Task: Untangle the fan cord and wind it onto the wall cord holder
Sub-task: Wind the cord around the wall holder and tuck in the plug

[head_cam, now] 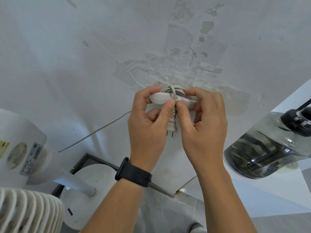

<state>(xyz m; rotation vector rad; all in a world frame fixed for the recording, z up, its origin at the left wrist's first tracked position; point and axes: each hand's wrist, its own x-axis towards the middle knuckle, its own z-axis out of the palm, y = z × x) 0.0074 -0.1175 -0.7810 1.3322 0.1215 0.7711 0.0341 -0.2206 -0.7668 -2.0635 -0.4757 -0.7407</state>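
A white oval cord holder [159,98] is fixed to the wall, with the grey fan cord [173,91] wound in several turns behind its front plate. The white plug [172,126] hangs below the holder, prongs pointing down. My left hand [148,121] and my right hand [202,118] both pinch the cord just above the plug, thumbs meeting at the holder's lower edge, other fingers curled round the holder's ends. A slack length of cord [96,132] runs down-left towards the white fan [21,148].
The fan's grille [28,211] and pole fill the lower left. A clear water jug [269,148] with a dark cap stands at the right on a white surface. The wall [117,47] has peeled, patched paint. A dark-framed shelf edge [87,158] lies below.
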